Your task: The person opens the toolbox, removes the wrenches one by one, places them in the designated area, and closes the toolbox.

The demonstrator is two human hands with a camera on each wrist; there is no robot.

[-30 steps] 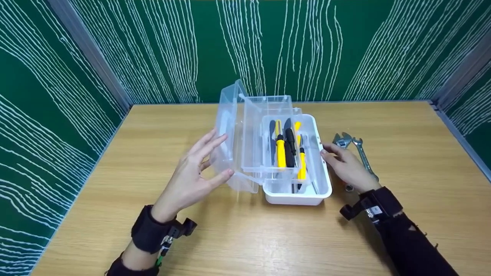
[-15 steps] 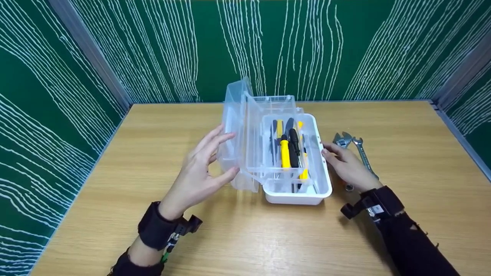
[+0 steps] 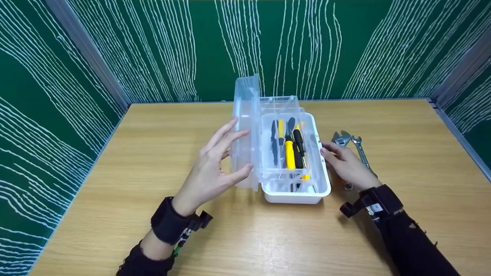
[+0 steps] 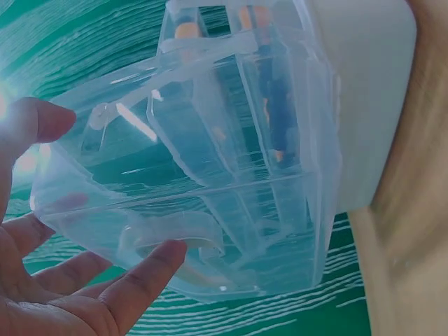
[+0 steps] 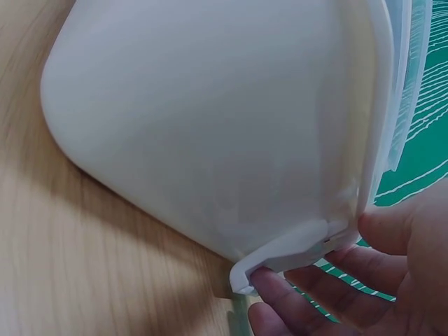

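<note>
A white toolbox (image 3: pixel 293 198) holds several screwdrivers, among them a yellow-handled screwdriver (image 3: pixel 290 154), and a dark-bladed tool (image 3: pixel 274 142). Its clear plastic lid (image 3: pixel 242 103) stands raised on the left, with clear trays (image 3: pixel 279 100) partly over the tools. My left hand (image 3: pixel 209 172) is at the lid's outer side, thumb and fingers spread, fingertips against the plastic; one finger lies by the lid's handle (image 4: pixel 171 231). My right hand (image 3: pixel 351 165) grips the toolbox's right side, thumb at the rim and fingers at the white latch (image 5: pixel 280 255) in the right wrist view.
Right of the toolbox lie an adjustable wrench (image 3: pixel 341 138) and a combination wrench (image 3: pixel 361 151), partly behind my right hand. The wooden table (image 3: pixel 161 153) ends at green walls (image 3: pixel 153 46) with white streaks at the back and sides.
My left hand has moved right, tilting the lid from leaning left to nearly upright. The clear trays have swung right over the tools. My right hand keeps its place on the toolbox.
</note>
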